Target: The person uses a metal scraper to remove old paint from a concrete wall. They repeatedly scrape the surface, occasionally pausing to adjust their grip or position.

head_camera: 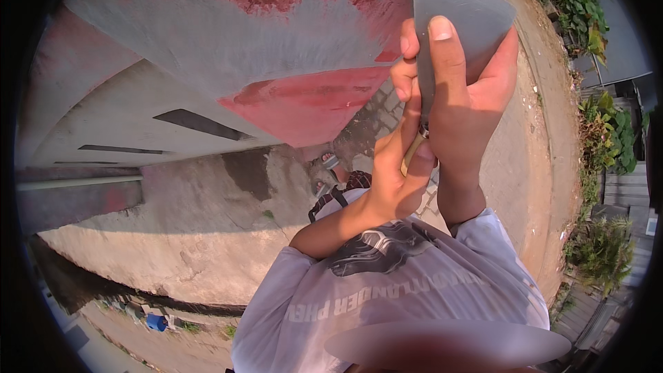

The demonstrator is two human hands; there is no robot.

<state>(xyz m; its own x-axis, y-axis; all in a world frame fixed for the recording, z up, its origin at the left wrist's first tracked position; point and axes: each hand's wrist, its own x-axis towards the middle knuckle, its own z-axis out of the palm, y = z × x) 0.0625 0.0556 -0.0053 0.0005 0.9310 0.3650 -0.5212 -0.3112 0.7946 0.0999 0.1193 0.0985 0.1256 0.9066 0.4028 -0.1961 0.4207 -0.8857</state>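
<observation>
A broad metal putty knife [466,15] is held in front of the wall by both my hands. My left hand [396,171] is wrapped around its wooden handle [413,151], near the metal collar. Higher up, my right hand [466,88] grips the blade from the side, thumb flat on its face. Fingertips show along the blade's left edge. Small reddish bits cling to the blade's upper left corner. Behind it is a painted wall [290,36] with patchy red and grey areas; whether the blade touches the wall I cannot tell.
Below the wall lies stained concrete ground [197,248] with a dark wet-looking patch [246,173]. Narrow dark slots [202,123] mark the pale wall section. A sandaled foot [329,160] is near the wall's base. Plants [580,5] line the path [523,176] on the right. A blue container [156,322] stands lower left.
</observation>
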